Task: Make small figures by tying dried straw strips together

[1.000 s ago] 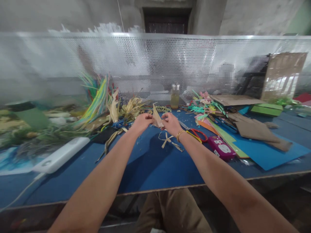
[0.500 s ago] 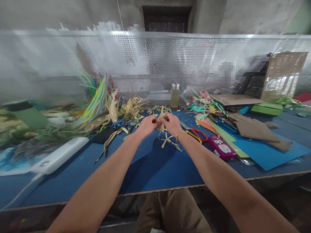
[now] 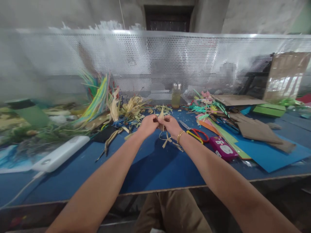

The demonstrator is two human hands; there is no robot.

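My left hand [image 3: 148,123] and my right hand [image 3: 171,125] meet above the middle of the blue table [image 3: 150,168], fingers pinched on a pale dried husk strip [image 3: 161,117] that stands up between them. My right wrist wears a gold bracelet [image 3: 180,135]. Below the hands lie loose husk scraps [image 3: 170,142]. A heap of dried husks [image 3: 131,108] sits just behind my left hand.
Red and yellow scissors [image 3: 198,135] and a magenta box [image 3: 222,148] lie right of my hands. A small bottle [image 3: 176,95] stands at the back by the perforated screen [image 3: 155,61]. Coloured strips [image 3: 97,97], a white power bank [image 3: 60,154], paper sheets [image 3: 264,152] and cardboard [image 3: 255,129] surround.
My hands have come closer together and folded the husk strip narrower; earlier it stood wider and taller between them. The view shifted slightly.
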